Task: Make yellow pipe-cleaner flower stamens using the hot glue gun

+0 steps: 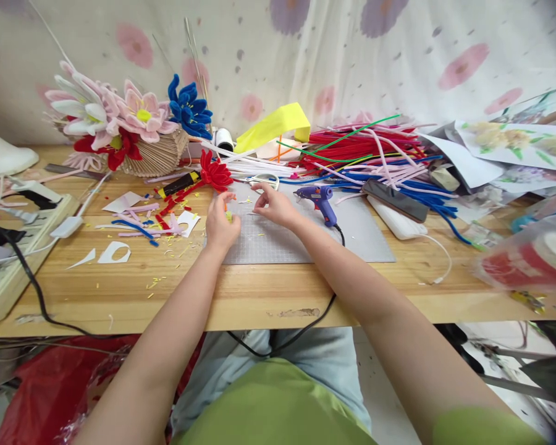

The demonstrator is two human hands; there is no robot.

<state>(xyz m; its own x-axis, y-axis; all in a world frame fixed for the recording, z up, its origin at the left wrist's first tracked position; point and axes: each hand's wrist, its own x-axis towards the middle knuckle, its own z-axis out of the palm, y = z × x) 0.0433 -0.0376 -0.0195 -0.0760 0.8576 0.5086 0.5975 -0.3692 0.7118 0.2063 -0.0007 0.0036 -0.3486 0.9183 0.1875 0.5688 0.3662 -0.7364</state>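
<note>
My left hand [222,224] is curled at the left part of the grey cutting mat [278,247], with small orange and yellow-green bits showing between its fingers; the whole item is hidden. My right hand [274,204] hovers over the mat, thumb and fingertips brought together; whatever they pinch is too small to name. Just behind my left hand lies a red fuzzy flower [215,173]. White-handled scissors [266,181] rest behind my right hand. To the right, a purple glue gun [322,201] lies on the mat, its black cord running over the table's front edge.
Fuzzy stems [361,145] are heaped behind the mat, near a phone [395,200]. A fan-shaped basket [160,154] with fuzzy flowers stands at back left. Scraps and a black-yellow cutter [178,184] lie left. A power strip [13,272] is far left, a bagged cup [528,262] far right.
</note>
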